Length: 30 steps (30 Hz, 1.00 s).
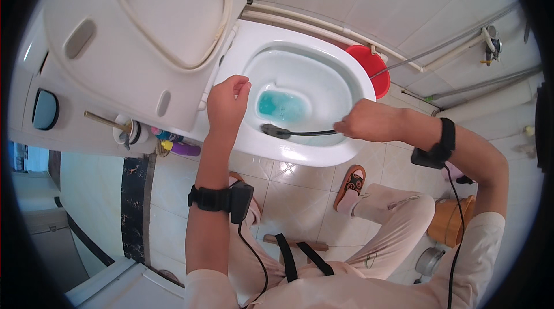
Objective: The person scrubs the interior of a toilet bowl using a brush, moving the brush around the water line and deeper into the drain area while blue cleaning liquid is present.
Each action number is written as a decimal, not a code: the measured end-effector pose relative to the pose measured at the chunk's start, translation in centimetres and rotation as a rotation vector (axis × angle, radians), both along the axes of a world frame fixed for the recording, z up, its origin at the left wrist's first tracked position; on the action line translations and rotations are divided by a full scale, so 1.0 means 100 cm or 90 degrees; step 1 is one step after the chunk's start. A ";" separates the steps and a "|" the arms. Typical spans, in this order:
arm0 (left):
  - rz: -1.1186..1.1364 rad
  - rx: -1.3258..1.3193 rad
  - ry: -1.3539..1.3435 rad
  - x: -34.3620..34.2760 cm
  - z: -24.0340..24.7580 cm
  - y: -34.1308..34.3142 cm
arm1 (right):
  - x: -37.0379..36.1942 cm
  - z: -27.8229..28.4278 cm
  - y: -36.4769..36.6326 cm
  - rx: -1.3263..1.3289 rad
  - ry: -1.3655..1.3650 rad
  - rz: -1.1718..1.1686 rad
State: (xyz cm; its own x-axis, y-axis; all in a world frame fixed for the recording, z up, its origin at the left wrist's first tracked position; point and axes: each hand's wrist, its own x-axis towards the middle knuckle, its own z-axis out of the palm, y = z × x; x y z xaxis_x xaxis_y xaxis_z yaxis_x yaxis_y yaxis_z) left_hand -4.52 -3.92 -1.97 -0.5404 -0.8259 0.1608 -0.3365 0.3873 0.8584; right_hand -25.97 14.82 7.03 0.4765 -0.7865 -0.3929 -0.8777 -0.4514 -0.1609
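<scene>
A white toilet bowl (346, 69) stands before me, with blue-green water (283, 105) at its bottom. My right hand (369, 121) is closed round the thin black handle of a toilet brush (277, 131). The grey brush head lies against the near inner side of the bowl, just under the rim. Over the bowl's left edge, my left hand (229, 101) hovers with fingers curled together, and nothing shows in it. Raised at the left are the toilet seat and lid (167, 14).
A red bucket (378, 69) is behind the bowl at the right, by wall pipes (300, 13). A purple bottle (184, 149) and a white brush holder (138, 133) stand to the left. An orange-brown bucket (447, 222) and a metal pot (430, 261) sit at my right.
</scene>
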 end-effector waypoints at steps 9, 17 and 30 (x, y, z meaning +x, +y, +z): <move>-0.025 -0.046 -0.118 -0.012 -0.003 0.011 | -0.013 -0.002 -0.005 0.036 -0.058 0.026; -0.025 -0.029 -0.159 -0.025 -0.005 0.011 | -0.033 -0.025 -0.009 0.023 -0.073 0.010; -0.020 -0.024 -0.199 -0.020 -0.004 0.009 | -0.067 0.011 0.023 0.051 -0.048 0.018</move>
